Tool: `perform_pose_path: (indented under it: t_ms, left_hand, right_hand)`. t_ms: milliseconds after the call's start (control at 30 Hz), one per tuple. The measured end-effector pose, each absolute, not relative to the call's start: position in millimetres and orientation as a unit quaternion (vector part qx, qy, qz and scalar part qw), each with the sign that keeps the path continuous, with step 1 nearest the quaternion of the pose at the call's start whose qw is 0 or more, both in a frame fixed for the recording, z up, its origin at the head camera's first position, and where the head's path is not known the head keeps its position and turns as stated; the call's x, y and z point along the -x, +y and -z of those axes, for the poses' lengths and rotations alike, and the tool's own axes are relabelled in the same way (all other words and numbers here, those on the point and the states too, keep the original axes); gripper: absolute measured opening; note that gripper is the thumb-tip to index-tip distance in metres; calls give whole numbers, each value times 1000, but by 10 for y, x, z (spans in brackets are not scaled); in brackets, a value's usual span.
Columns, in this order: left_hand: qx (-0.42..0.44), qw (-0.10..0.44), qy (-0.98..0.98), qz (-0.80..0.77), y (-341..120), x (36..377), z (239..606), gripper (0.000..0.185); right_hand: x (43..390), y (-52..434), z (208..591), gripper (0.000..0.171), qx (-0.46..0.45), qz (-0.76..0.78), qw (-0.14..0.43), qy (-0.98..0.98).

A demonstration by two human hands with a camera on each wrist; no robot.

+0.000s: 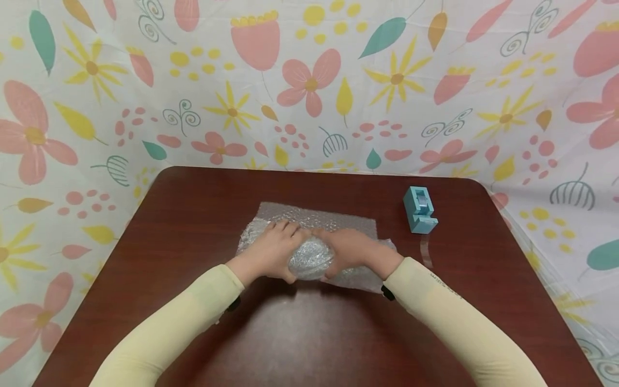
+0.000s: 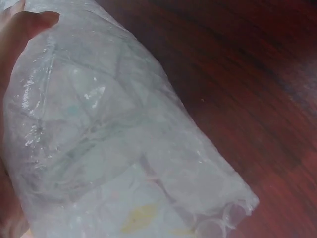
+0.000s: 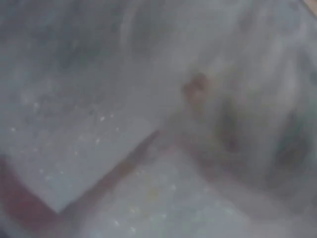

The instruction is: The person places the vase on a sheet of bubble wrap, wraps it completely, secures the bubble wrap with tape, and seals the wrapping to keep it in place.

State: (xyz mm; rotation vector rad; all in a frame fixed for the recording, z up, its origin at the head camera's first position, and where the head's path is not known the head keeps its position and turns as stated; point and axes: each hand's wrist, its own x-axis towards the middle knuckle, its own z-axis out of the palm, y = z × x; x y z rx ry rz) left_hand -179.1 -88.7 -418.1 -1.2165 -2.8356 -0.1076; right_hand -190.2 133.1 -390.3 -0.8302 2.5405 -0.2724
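Observation:
A bundle wrapped in clear bubble wrap [image 1: 310, 257] lies on a flat sheet of bubble wrap [image 1: 319, 217] at the middle of the dark red table [image 1: 193, 215]. My left hand [image 1: 273, 248] curls over the bundle's left side and my right hand [image 1: 350, 248] curls over its right side; both grip it. In the left wrist view the wrapped bundle [image 2: 119, 144] fills the frame, with my thumb [image 2: 29, 25] on its upper left. The right wrist view is a blur of bubble wrap [image 3: 99, 139] close to the lens.
A light blue tape dispenser [image 1: 419, 209] stands at the table's right rear, with a strip of clear tape [image 1: 425, 250] on the table in front of it. A floral cloth [image 1: 309, 80] hangs behind and around the table.

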Motion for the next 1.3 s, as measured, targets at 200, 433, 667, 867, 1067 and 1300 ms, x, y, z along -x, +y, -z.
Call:
perform_pose_path:
  t_ms: [200, 433, 667, 867, 1067, 1300]
  left_hand:
    - [387, 4, -921, 50, -885, 1816, 4168, 104]
    - [375, -32, -924, 64, -858, 1872, 4191, 100]
    - [344, -61, -930, 112, -940, 1992, 4222, 103]
    - [364, -79, -923, 100, -942, 2023, 4183, 104]
    - [376, -85, -920, 66, -847, 2034, 4121, 102]
    - [378, -95, -920, 43, -744, 2046, 4059, 99]
  right_hand:
    - [1944, 1348, 3888, 121, 280, 102, 238, 924]
    - [1895, 1400, 3916, 113, 303, 92, 185, 930]
    - [1501, 1369, 3916, 113, 318, -66, -6, 946]
    - [1403, 1264, 4063, 120, 322, -140, -110, 930]
    - [1563, 1233, 4138, 106, 287, -62, -34, 955]
    - [1718, 1288, 4159, 105, 271, -24, 42, 961]
